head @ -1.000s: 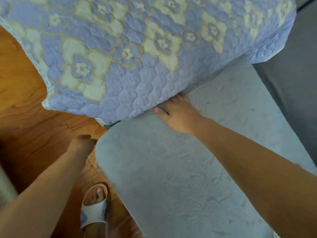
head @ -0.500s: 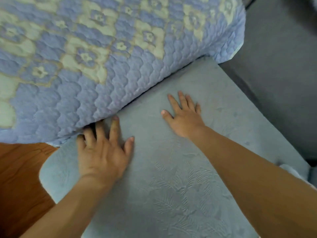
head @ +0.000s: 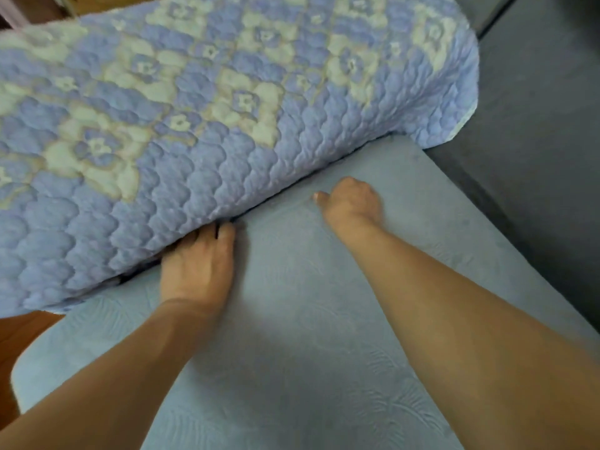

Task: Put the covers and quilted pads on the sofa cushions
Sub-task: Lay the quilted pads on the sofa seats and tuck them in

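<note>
Cushion (head: 292, 336): cover fitted. Quilted pad (head: 211, 108), upper frame: unplaced (probably next). Left hand (head: 198, 267) flat; right hand (head: 352, 199) curled, empty.

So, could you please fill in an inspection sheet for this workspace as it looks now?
Surface: light blue cushion, embossed cover on.
Job's things: floral quilted pad lying across the cushion's far part.
Clutter: nothing seen.
Hands: left hand flat on the cushion, fingertips under the pad's edge; right hand on the cushion, fingers curled, grip unclear.
Cables: nothing seen.
Surroundings: grey sofa on the right, wooden floor on the left.
</note>
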